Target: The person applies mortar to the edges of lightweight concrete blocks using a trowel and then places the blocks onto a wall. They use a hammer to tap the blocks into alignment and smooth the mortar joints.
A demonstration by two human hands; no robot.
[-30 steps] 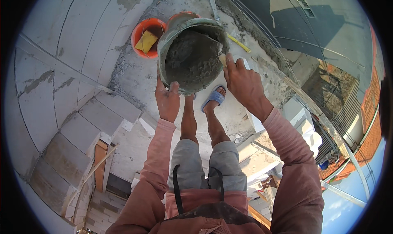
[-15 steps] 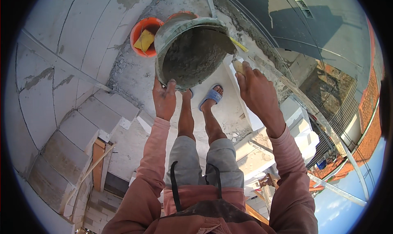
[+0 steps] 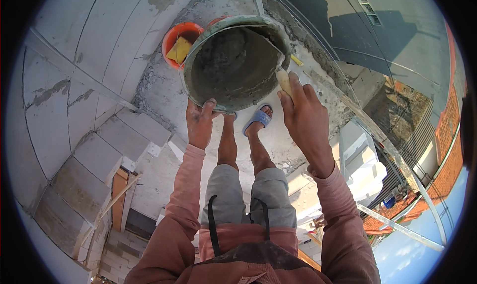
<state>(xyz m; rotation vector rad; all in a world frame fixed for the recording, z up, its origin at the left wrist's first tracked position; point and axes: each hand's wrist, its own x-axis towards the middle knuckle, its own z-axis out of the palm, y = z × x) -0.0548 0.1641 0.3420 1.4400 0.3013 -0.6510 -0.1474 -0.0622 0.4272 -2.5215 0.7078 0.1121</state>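
Note:
A grey-green bucket [image 3: 233,21] hangs before me, its mouth turned up toward me. Wet grey mortar [image 3: 231,68] coats its inside. My left hand [image 3: 200,122] grips the near rim, thumb over the edge. In my right hand [image 3: 307,112], the fingers wrap around the pale handle of a trowel [image 3: 283,80] at the bucket's right side. The trowel's blade reaches over the rim into the bucket, and I cannot make out its full outline against the mortar.
Behind the bucket on the left stands an orange bucket [image 3: 171,38] with a yellow sponge-like piece [image 3: 179,50] in it; another orange rim is mostly hidden. Pale block walls [image 3: 59,110] rise at left. A long beam [image 3: 382,132] runs along the right, beside a drop toward roofs.
The bucket has tipped so that its mouth faces me more fully. My right hand has come slightly left and down with the trowel. My left hand stays on the rim.

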